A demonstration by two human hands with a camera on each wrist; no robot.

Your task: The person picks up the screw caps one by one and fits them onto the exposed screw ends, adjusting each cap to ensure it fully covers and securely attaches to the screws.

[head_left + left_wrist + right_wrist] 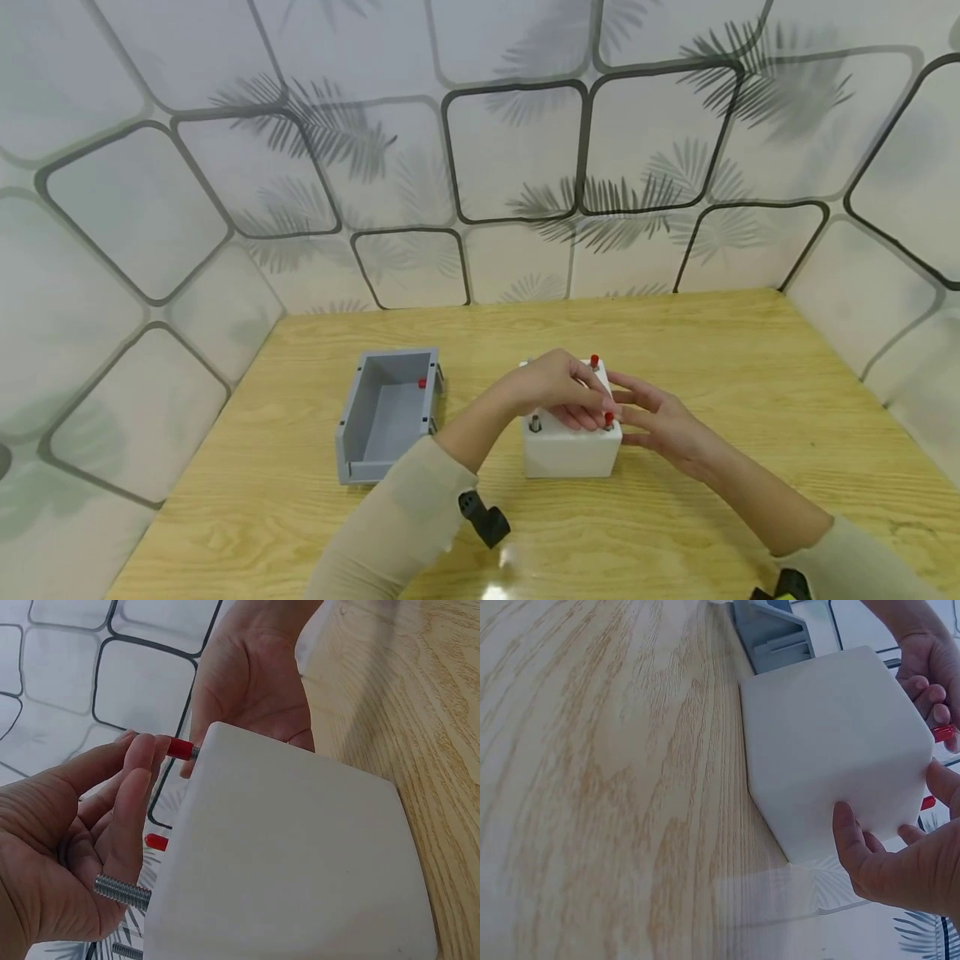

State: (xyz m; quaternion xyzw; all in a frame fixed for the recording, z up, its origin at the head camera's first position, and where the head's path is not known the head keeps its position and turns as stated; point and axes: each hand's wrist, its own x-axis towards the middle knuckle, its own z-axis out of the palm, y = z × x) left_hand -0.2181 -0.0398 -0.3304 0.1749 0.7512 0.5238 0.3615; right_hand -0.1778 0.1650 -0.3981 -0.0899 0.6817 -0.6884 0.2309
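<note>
- Head view: white, smooth, block-shaped box [567,457] sat on pale wood-grain table [675,517], just R of ctr. L hand [558,387] reached across its top, fingertips pinched tog. on small red tubular cap [609,419] at near-R corner. R hand [663,425] lay at box's R side, fingers apart, not clamped on anything. Second red cap [595,361] at far-R corner; bare silver threaded stud [535,423] at near-L. Grey plastic open-topped bin [363,472] stood L of box, apart from it, w/ loose red cap [422,383] inside by R wall.
- L wrist view: L fingertips held outer end of near-R cap; bit of thread showed betw. cap & box. Two studs bare.
- R wrist view: R fingers rested agst box side, spread, no wrap-round grip. Bin partly in view beyond box.
- Step (my judgement): working near-R cap on its stud; fitting vs removing, can't tell.
- Next move prob. called for straight, in-line force on cap, w/ R hand bracing box vs tipping.
</note>
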